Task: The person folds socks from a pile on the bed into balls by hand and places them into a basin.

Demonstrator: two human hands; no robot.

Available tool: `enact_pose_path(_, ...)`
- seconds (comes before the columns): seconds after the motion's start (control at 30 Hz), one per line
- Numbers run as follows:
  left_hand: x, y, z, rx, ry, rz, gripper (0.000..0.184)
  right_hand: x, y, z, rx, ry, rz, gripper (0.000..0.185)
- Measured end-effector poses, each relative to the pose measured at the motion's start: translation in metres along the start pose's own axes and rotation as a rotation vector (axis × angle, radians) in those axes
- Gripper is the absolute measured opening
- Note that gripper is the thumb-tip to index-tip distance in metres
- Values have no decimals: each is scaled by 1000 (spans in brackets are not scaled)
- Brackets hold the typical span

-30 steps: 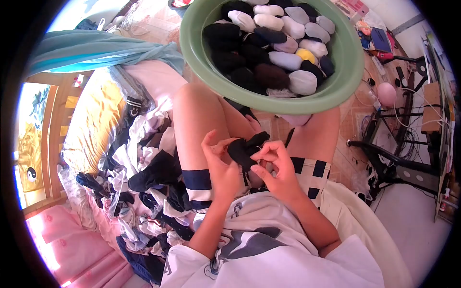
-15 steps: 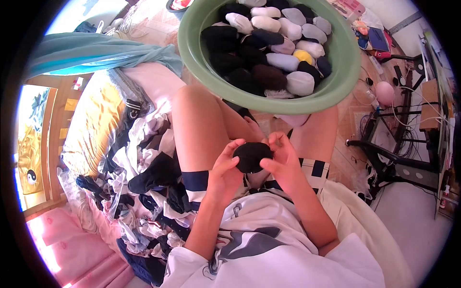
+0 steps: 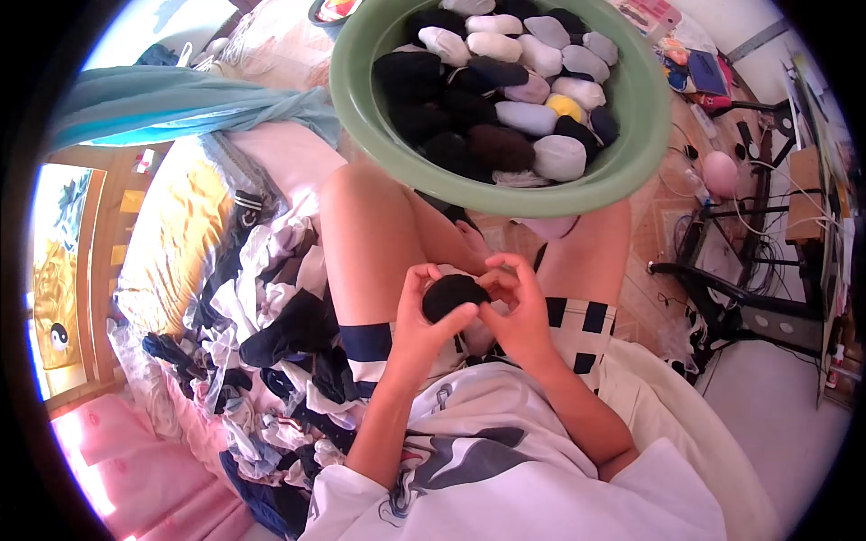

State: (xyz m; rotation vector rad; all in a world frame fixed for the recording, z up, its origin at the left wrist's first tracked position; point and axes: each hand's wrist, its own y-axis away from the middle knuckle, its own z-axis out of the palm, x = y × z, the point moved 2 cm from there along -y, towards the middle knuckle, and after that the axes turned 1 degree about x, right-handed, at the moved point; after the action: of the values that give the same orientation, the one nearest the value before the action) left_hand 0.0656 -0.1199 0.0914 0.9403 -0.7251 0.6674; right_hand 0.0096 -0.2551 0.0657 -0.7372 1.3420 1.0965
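Above my lap, a rolled-up black sock forms a rounded bundle between my hands. My left hand wraps round its left side, with the thumb pressed along the lower edge. Fingers and thumb of my right hand pinch at its right edge; the exact grip there is partly hidden. Beyond my knees stands a large green basin holding many bundled socks, black, white and grey, plus a yellow one. A loose heap of unfolded socks lies to my left on the bed.
A folded yellow quilt and a teal cloth lie at the left. On the right, a black metal desk frame stands among cables, near a pink ball-shaped object. Pink bedding covers the lower left.
The black sock bundle has shifted slightly left and turned in my hands. My right hand has moved from its side to pinching its right edge. The basin's contents look the same.
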Motion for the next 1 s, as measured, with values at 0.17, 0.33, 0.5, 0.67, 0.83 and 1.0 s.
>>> enact_pose_path(0.17, 2, -12, 4, 82, -222, 341, 48, -4, -4, -4, 106, -84, -29, 49)
enact_pose_path(0.33, 3, -13, 1, 213, -767, 521, 48, -9, 3, -1, 70, 74, -104, 47)
enact_pose_path(0.5, -1, -14, 0, 177, -736, 488, 50, -9, 5, -4, 43, 70, -128, 45)
enact_pose_path(0.67, -2, -8, 10, 245, -535, 515, 56, -19, -2, -9, -140, -458, 181, 42)
enact_pose_path(0.83, 0, 0, 12, 227, -384, 437, 47, -19, -6, -13, -205, -663, 354, 33)
enact_pose_path(1.0, 1, -7, 0, 159, -105, 291, 33, -14, -5, -5, -181, -874, 401, 29)
